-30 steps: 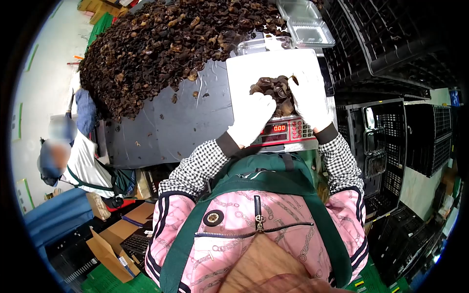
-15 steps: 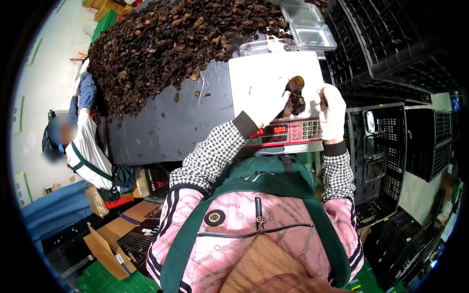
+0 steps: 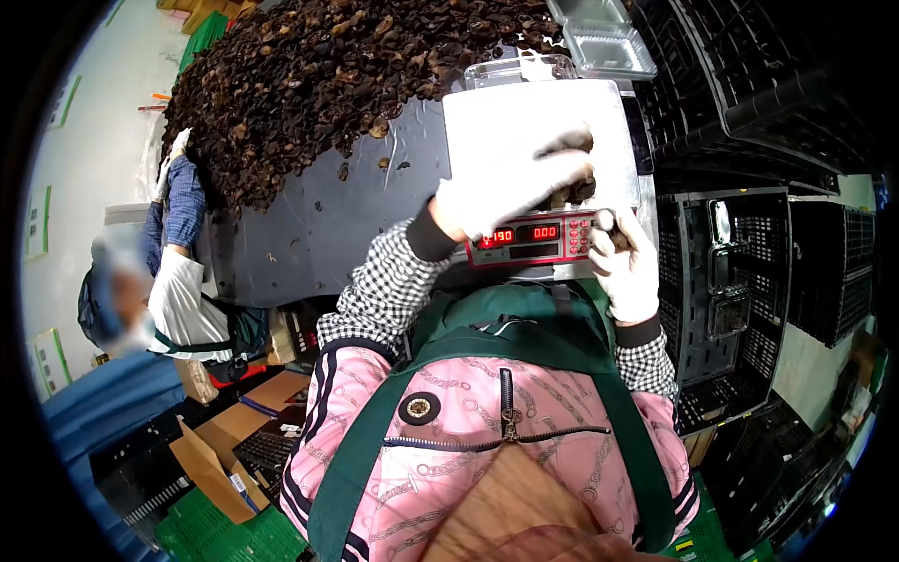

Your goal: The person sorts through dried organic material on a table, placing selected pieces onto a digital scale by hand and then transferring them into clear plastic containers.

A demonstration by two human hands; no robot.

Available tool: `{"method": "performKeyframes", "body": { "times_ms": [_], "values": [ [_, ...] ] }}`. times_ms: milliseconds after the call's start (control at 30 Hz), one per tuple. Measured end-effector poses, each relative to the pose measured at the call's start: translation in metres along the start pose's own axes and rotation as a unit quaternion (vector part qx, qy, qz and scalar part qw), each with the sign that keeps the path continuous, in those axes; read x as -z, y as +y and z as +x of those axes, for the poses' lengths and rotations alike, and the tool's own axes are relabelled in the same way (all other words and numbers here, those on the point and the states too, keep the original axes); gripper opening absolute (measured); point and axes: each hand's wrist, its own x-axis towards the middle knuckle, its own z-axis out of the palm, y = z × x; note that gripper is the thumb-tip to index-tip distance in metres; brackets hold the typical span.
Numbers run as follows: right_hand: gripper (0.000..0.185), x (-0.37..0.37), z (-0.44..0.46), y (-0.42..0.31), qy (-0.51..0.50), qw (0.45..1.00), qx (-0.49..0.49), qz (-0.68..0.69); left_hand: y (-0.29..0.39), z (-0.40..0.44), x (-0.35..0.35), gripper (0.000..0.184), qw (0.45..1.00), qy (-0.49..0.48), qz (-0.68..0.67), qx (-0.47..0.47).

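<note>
My left hand [image 3: 524,183], in a white glove, reaches across the white plate [image 3: 496,122] of a digital scale. Its fingers are smeared by motion. Below them, dark brown wrinkled pieces [image 3: 579,190], resembling wood ear mushroom, show in part at the plate's front; my hand hides the rest. My right hand [image 3: 626,267], also gloved, is beside the scale's red keypad panel [image 3: 573,240] with its fingers curled in; anything inside them is hidden. The red display [image 3: 504,235] shows lit digits, with 0.00 in the second window.
A large heap of the dark pieces [image 3: 309,94] covers the back of the grey table [image 3: 281,258]. Clear plastic trays [image 3: 609,51] stand behind the scale. Black crates [image 3: 730,309] line the right. A co-worker's gloved hand [image 3: 178,145] touches the heap's left edge.
My left hand has swung over the dark pieces, covering most of them. My right hand has come down and nearer, off the plate's right edge. The display's first digits have changed.
</note>
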Motion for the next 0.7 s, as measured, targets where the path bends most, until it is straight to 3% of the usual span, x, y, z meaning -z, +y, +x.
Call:
{"method": "performKeyframes", "body": {
  "times_ms": [67, 200, 267, 400, 467, 533, 600, 633, 700],
  "values": [
    [0.028, 0.001, -0.01, -0.005, 0.027, 0.997, 0.026, -0.074, -0.022, 0.006, 0.022, 0.028, 0.984, 0.136, 0.076, -0.083],
    [0.028, 0.012, -0.019, 0.0, 0.123, 0.98, 0.089, -0.126, -0.049, -0.014, 0.05, 0.024, 0.977, 0.211, 0.02, -0.021],
    [0.026, 0.022, -0.018, -0.002, 0.108, 0.98, 0.081, -0.144, -0.058, -0.021, 0.056, 0.023, 0.976, 0.21, -0.018, 0.055],
    [0.028, 0.041, -0.016, 0.008, 0.101, 0.979, 0.071, -0.165, -0.09, -0.039, 0.042, 0.017, 0.971, 0.214, 0.076, 0.079],
    [0.037, 0.044, -0.012, 0.014, 0.118, 0.98, 0.061, -0.145, -0.091, -0.042, 0.027, 0.015, 0.966, 0.186, 0.181, 0.007],
    [0.044, 0.032, -0.006, 0.013, 0.122, 0.981, 0.049, -0.141, -0.083, -0.035, 0.009, 0.022, 0.945, 0.175, 0.247, -0.126],
    [0.049, 0.025, -0.003, 0.015, 0.119, 0.979, 0.04, -0.164, -0.085, -0.031, -0.011, 0.026, 0.94, 0.182, 0.266, -0.109],
    [0.051, 0.023, -0.001, 0.016, 0.114, 0.975, 0.036, -0.187, -0.084, -0.027, -0.015, 0.025, 0.913, 0.207, 0.311, -0.164],
    [0.042, 0.02, 0.002, 0.016, 0.097, 0.972, 0.027, -0.212, -0.097, -0.026, -0.023, 0.024, 0.927, 0.215, 0.292, -0.095]
  ]
}}
